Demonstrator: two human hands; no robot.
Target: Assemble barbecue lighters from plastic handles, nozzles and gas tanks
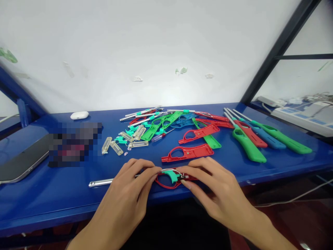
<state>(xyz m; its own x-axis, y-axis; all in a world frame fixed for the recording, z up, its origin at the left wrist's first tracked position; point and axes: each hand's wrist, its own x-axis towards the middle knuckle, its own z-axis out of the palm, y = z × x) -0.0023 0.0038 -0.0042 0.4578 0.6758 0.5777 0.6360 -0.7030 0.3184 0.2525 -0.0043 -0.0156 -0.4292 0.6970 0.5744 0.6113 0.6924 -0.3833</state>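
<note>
At the table's front edge, a red half-shell of a stick lighter (164, 186) lies between my two hands. A green trigger (172, 177) sits inside its finger ring, and a white wire (169, 169) runs above it. My left hand (127, 191) is closed around the neck end of the shell, and a silver metal tube (101, 182) sticks out beyond it to the left. With thumb and fingers, my right hand (218, 187) pinches the shell's handle end, beside a small black part next to the trigger. The fingers cover most of the handle.
Beyond my hands lie red half-shells (191, 152), green half-shells (151, 130) and several clear fuel tanks (116, 148). A screwdriver (158, 137) lies among them. Assembled lighters (247, 146) are on the right. A phone (26, 158) and a white earbud case (79, 115) are at left.
</note>
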